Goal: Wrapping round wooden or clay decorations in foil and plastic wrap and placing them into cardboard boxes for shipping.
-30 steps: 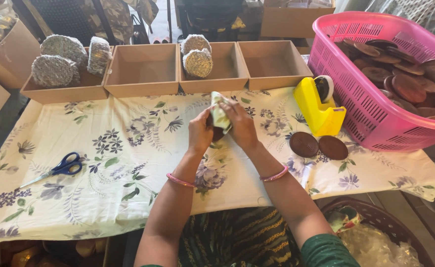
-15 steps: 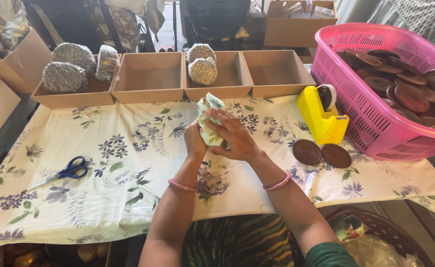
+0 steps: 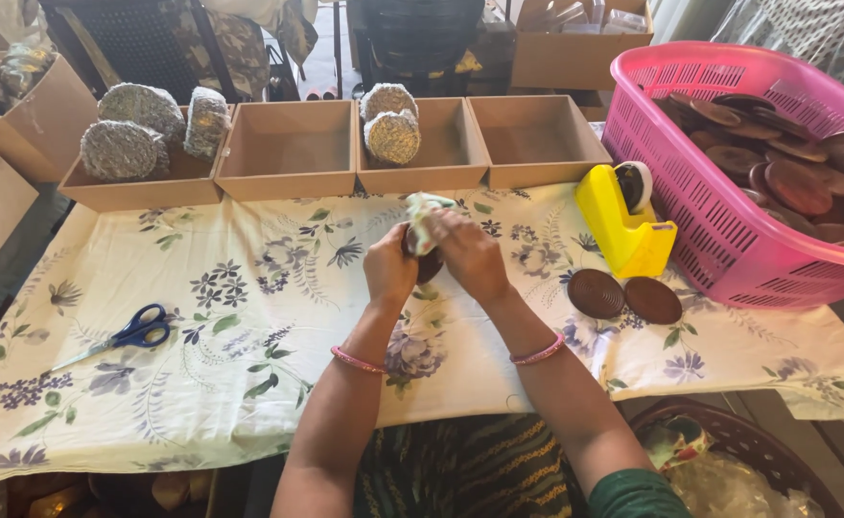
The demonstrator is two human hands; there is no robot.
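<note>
My left hand (image 3: 389,269) and my right hand (image 3: 470,255) meet above the flowered tablecloth (image 3: 249,326), both closed on a dark round disc (image 3: 429,266) with a pale green cloth (image 3: 424,218) bunched over its top. Only the disc's lower edge shows between my fingers. Two more brown discs (image 3: 623,297) lie flat on the tablecloth to the right, beside a yellow tape dispenser (image 3: 623,225). Each wrist wears a pink bangle.
A row of cardboard boxes (image 3: 293,149) lines the far edge; foil-wrapped rounds (image 3: 390,125) stand in two of them. A pink basket (image 3: 729,230) of brown discs sits at right. Blue-handled scissors (image 3: 125,336) lie at left. A dark basket (image 3: 729,460) sits low at right.
My hands have stayed together on the disc, and the green cloth has shifted over it from upright to bunched on top. The view has tilted slightly.
</note>
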